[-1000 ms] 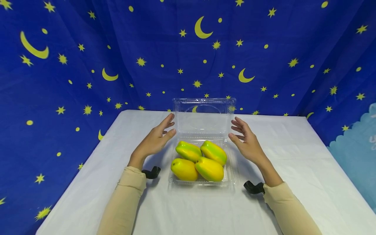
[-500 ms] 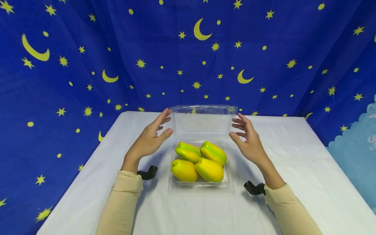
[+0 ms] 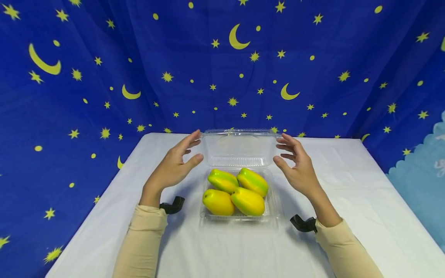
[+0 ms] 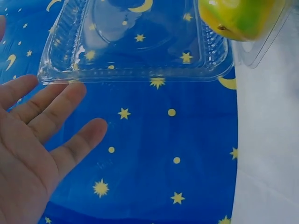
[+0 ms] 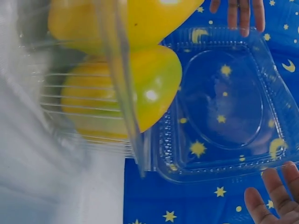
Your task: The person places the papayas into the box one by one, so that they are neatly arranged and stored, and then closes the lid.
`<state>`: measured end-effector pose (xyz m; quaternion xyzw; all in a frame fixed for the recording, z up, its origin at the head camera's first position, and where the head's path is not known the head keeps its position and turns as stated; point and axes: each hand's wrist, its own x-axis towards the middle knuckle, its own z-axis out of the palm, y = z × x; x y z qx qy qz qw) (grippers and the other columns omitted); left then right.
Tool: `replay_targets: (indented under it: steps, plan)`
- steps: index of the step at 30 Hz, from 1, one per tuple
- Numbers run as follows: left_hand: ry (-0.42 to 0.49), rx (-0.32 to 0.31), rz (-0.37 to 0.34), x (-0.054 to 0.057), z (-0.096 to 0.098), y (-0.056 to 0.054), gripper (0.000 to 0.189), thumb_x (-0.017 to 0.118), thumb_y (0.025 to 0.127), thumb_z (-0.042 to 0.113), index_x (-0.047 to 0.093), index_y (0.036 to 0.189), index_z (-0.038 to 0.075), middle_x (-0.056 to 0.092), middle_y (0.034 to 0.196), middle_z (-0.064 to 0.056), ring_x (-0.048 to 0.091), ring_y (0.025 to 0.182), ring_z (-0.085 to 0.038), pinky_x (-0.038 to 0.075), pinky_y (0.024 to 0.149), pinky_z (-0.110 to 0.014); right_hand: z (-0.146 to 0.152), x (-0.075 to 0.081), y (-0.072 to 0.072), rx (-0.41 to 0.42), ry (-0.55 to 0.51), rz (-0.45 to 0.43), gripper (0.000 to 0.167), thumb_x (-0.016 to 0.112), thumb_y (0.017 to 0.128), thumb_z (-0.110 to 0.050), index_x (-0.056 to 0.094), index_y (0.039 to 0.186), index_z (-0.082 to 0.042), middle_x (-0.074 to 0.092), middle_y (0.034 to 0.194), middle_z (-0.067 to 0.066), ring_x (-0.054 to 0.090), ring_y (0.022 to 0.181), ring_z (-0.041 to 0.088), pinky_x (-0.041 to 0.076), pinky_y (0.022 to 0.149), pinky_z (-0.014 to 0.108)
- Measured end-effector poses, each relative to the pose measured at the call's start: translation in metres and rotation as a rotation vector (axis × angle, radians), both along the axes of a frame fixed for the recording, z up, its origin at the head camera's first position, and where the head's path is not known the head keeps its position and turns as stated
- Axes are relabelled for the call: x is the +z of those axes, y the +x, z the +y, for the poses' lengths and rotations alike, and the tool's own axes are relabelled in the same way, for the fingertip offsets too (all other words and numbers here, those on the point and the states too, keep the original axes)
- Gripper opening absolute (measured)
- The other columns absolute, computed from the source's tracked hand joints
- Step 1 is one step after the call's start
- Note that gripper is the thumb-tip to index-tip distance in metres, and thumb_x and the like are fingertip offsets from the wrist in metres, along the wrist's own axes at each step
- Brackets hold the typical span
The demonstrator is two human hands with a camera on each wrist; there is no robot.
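Observation:
A clear plastic clamshell box (image 3: 205,218) sits on the table with several yellow-green fruits (image 3: 248,200), shaped like small papayas, in its base. Its hinged lid (image 3: 240,148) is raised behind them and leans toward the person. My left hand (image 3: 172,166) is at the lid's left side, fingers extended; in the left wrist view the fingertips (image 4: 77,88) overlap the lid's rim. At the lid's right side is my right hand (image 3: 297,170), fingers spread and slightly bent, with fingertips (image 5: 271,175) right at the rim in the right wrist view. Neither hand grips anything.
A white cloth (image 3: 222,251) covers the table. Behind and at the left hangs a blue curtain (image 3: 194,50) with yellow moons and stars; a light-blue patch (image 3: 420,170) shows at the right. Each wrist carries a black camera mount (image 3: 172,205).
The lid has tilted from nearly upright toward the person, its top edge now lower. My left hand has shifted slightly left and my right hand slightly right. The fruits have stayed put.

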<state>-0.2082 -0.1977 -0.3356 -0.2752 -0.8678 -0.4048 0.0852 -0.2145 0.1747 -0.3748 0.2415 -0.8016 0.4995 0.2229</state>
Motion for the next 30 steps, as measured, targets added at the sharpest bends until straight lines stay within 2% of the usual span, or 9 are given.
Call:
replay_targets:
  steps: [3,7,10,15,21,26,30]
  plan:
    - [-0.031,0.015,0.013,0.003,0.0,0.003,0.066,0.056,0.102,0.04,0.026,0.16,0.028,0.036,0.162,0.005,0.045,0.143,-0.019,0.041,0.113,-0.051,0.002,0.002,0.005,-0.026,0.011,0.003,0.069,0.071,0.092,-0.002,0.042,0.152,-0.02,0.058,0.141,0.009,0.06,0.122,0.026,0.05,0.101,0.02]
    - [-0.065,0.028,0.026,0.007,0.001,0.007,0.063,0.058,0.102,0.041,0.033,0.157,0.025,0.04,0.159,0.007,0.047,0.14,-0.019,0.041,0.114,-0.051,0.004,0.006,0.014,-0.077,-0.005,-0.011,0.057,0.07,0.093,-0.007,0.05,0.146,-0.017,0.063,0.134,0.009,0.062,0.118,0.019,0.049,0.101,0.02]
    - [-0.078,0.031,0.027,0.009,0.002,0.01,0.061,0.059,0.101,0.042,0.037,0.155,0.026,0.044,0.156,0.006,0.049,0.137,-0.019,0.042,0.114,-0.05,0.005,0.01,0.02,-0.116,-0.019,-0.021,0.05,0.07,0.094,-0.01,0.055,0.141,-0.014,0.066,0.13,0.008,0.063,0.113,0.016,0.049,0.099,0.021]
    - [-0.073,0.051,0.011,0.01,0.001,0.015,0.056,0.062,0.099,0.045,0.045,0.149,0.028,0.055,0.146,0.002,0.053,0.132,-0.02,0.045,0.109,-0.055,0.005,0.011,0.027,-0.136,-0.023,-0.034,0.041,0.069,0.095,-0.012,0.06,0.135,-0.015,0.069,0.125,0.005,0.064,0.109,0.019,0.05,0.098,0.022]
    - [-0.108,0.053,-0.003,0.009,-0.001,0.03,0.05,0.061,0.099,0.045,0.051,0.144,0.027,0.058,0.141,0.002,0.055,0.129,-0.021,0.048,0.105,-0.055,0.007,0.004,0.042,-0.151,0.041,-0.021,0.034,0.07,0.095,-0.015,0.063,0.129,-0.014,0.069,0.123,0.002,0.065,0.108,0.015,0.049,0.097,0.018]
    - [-0.134,0.032,0.049,0.004,-0.004,0.044,0.043,0.063,0.099,0.039,0.057,0.139,0.025,0.062,0.136,0.002,0.058,0.126,-0.019,0.051,0.103,-0.051,0.006,0.0,0.057,-0.175,0.081,-0.023,0.029,0.07,0.095,-0.019,0.066,0.124,-0.015,0.071,0.12,0.0,0.066,0.107,0.013,0.048,0.096,0.019]
    - [-0.116,0.0,0.126,-0.006,-0.006,0.05,0.033,0.066,0.099,0.029,0.063,0.131,0.023,0.064,0.131,0.008,0.061,0.123,-0.014,0.052,0.102,-0.044,0.006,-0.005,0.068,-0.179,0.101,-0.027,0.027,0.07,0.095,-0.017,0.068,0.122,-0.014,0.071,0.117,-0.001,0.066,0.106,0.012,0.05,0.096,0.024]
